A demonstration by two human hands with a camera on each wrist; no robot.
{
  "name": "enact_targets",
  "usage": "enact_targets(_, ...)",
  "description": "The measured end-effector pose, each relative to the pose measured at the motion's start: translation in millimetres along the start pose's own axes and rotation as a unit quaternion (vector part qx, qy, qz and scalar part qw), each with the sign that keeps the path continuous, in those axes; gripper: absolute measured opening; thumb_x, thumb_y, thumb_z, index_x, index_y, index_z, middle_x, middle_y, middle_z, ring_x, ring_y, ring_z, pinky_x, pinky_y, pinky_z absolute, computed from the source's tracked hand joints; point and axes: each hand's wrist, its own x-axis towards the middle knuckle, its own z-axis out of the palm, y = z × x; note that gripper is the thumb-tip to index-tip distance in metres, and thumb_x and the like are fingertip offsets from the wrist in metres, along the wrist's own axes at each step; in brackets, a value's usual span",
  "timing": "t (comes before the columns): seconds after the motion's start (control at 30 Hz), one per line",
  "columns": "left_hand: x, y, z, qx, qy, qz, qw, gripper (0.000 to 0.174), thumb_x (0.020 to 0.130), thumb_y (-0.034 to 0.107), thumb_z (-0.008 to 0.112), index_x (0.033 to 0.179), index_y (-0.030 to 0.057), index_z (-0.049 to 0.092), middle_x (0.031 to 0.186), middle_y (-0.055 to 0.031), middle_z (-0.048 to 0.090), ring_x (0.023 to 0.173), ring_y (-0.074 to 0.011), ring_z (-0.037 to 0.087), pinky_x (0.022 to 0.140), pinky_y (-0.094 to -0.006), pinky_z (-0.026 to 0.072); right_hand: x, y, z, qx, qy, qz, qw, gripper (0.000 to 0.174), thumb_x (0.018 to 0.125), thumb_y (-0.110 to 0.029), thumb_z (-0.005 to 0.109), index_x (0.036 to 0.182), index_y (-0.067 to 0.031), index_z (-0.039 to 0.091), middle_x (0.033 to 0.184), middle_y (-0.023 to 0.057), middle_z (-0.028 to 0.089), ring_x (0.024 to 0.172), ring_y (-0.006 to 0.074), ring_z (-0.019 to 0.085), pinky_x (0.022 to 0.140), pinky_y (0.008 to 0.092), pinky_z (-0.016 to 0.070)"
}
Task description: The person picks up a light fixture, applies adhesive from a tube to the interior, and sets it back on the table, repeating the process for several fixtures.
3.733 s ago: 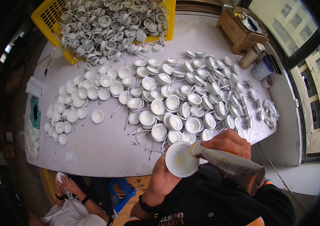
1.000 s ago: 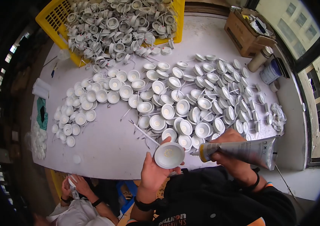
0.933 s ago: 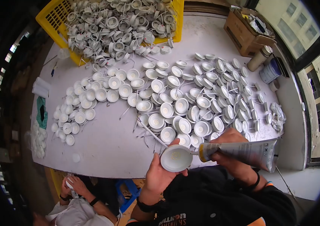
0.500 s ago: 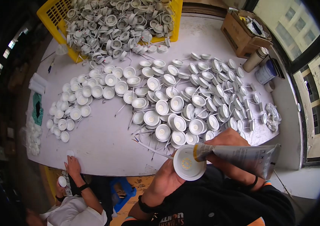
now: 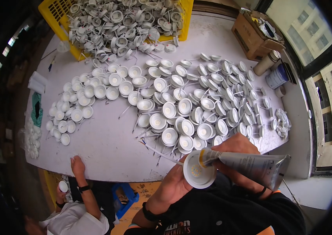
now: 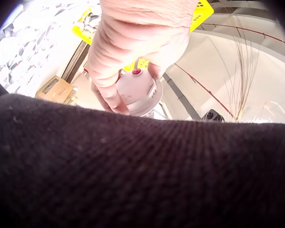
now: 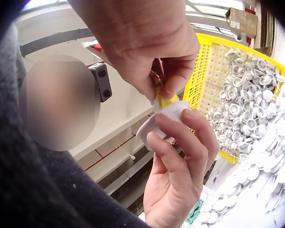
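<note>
My left hand (image 5: 172, 188) holds a white round downlight (image 5: 197, 176) by its rim, its dish turned up and yellow LED dots showing inside. A white cable (image 5: 161, 155) runs from it toward the table, ending in bare coloured wires. In the left wrist view, fingers and thumb grip the sides of the downlight's back (image 6: 135, 88), where the cable enters through a red grommet. My right hand (image 5: 236, 145) grips a silver squeeze tube (image 5: 256, 166) with a yellow collar (image 7: 169, 101). The tube's nozzle end overlaps the dish's upper right edge in the head view.
Many similar downlights (image 5: 169, 111) cover the table (image 5: 107, 156). A yellow crate (image 5: 187, 23) of grey-white parts stands at the back. On the right are a cardboard box (image 5: 252, 37), a flask (image 5: 267, 62) and a tub (image 5: 276, 76). Another person's hand (image 5: 78, 166) rests at the table's front edge.
The downlight has moved right and turned under the tube's nozzle end. The other person's hand has moved onto the table edge. A lone downlight seen left of centre 3.7 s ago is gone.
</note>
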Motion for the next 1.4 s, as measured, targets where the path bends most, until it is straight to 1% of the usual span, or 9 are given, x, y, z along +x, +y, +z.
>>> enact_targets(0.17,5,-3,-6,-0.010,-0.024,-0.008,1.000,0.059,0.084,0.037,0.039,0.125,0.0012,0.016,0.123,-0.0124,0.032,0.112,-0.0204,0.037,0.092,-0.0350,0.0331,0,4,0,-0.007,-0.023,0.007,1.000,0.023,0.066,-0.008,0.066,0.088,-0.0050,0.058,0.078,0.0038,0.057,0.067,0.0168,0.054,0.058,0.0262,0.0436)
enact_targets(0.23,6,-2,1,0.067,0.038,-0.017,0.997,0.060,0.081,0.046,0.034,0.122,0.0030,0.025,0.112,-0.0176,0.042,0.092,-0.0335,0.050,0.071,-0.0384,0.0449,-3,8,2,-0.006,-0.024,0.013,1.000,0.027,0.064,-0.011,0.068,0.088,-0.0040,0.058,0.080,0.0045,0.058,0.067,0.0162,0.054,0.058,0.0252,0.0434)
enact_targets(0.33,7,-1,3,0.074,0.022,-0.006,0.997,0.060,0.082,0.047,0.032,0.123,0.0038,0.026,0.112,-0.0179,0.043,0.089,-0.0348,0.051,0.068,-0.0374,0.0457,-4,12,4,-0.026,0.014,-0.040,0.999,0.029,0.064,-0.014,0.068,0.089,-0.0031,0.058,0.082,0.0048,0.058,0.067,0.0158,0.054,0.058,0.0248,0.0435)
enact_targets(0.57,4,-1,-2,0.080,0.045,0.020,0.996,0.060,0.082,0.046,0.032,0.123,0.0030,0.025,0.115,-0.0174,0.040,0.095,-0.0340,0.049,0.072,-0.0393,0.0450,-7,10,9,-0.030,0.108,-0.043,0.993,0.021,0.062,-0.011,0.067,0.081,-0.0053,0.059,0.074,0.0029,0.057,0.064,0.0160,0.053,0.055,0.0259,0.0431)
enact_targets(0.77,0,4,-5,0.056,0.057,0.062,0.995,0.063,0.080,0.039,0.045,0.124,0.0015,0.019,0.121,-0.0126,0.035,0.110,-0.0215,0.038,0.089,-0.0359,0.0361,-17,11,-6,0.002,0.001,-0.017,1.000,0.027,0.059,-0.008,0.065,0.085,-0.0040,0.059,0.082,0.0027,0.057,0.064,0.0144,0.052,0.051,0.0241,0.0434)
enact_targets(0.87,0,4,-2,0.087,0.054,0.084,0.991,0.062,0.081,0.039,0.044,0.124,0.0013,0.020,0.120,-0.0124,0.035,0.110,-0.0216,0.038,0.090,-0.0365,0.0343,-26,13,-4,0.153,-0.062,0.127,0.978,0.029,0.061,-0.008,0.065,0.089,-0.0067,0.058,0.082,0.0028,0.056,0.065,0.0154,0.051,0.053,0.0248,0.0431)
enact_targets(0.97,1,3,-2,0.045,0.064,0.093,0.993,0.057,0.083,0.037,0.041,0.123,0.0015,0.023,0.119,-0.0113,0.037,0.110,-0.0216,0.039,0.091,-0.0365,0.0336,-6,3,-13,0.092,-0.102,-0.006,0.991,0.026,0.063,-0.010,0.066,0.088,-0.0087,0.057,0.080,0.0042,0.055,0.067,0.0176,0.053,0.060,0.0260,0.0422)
enact_targets(1.07,3,0,-12,0.019,0.050,0.095,0.994,0.052,0.084,0.036,0.039,0.121,0.0022,0.027,0.118,-0.0101,0.039,0.109,-0.0208,0.040,0.090,-0.0357,0.0336,-8,-1,3,0.229,-0.042,0.092,0.968,0.022,0.066,-0.011,0.065,0.087,-0.0083,0.057,0.079,0.0043,0.056,0.068,0.0177,0.053,0.060,0.0268,0.0425)
enact_targets(1.4,6,-4,-9,0.045,0.070,0.102,0.991,0.054,0.082,0.038,0.039,0.125,0.0084,0.025,0.122,-0.0129,0.036,0.110,-0.0279,0.039,0.085,-0.0439,0.0380,7,15,20,0.031,0.079,-0.041,0.996,0.008,0.072,-0.012,0.058,0.080,-0.0094,0.058,0.078,0.0029,0.058,0.064,0.0203,0.051,0.056,0.0283,0.0412)
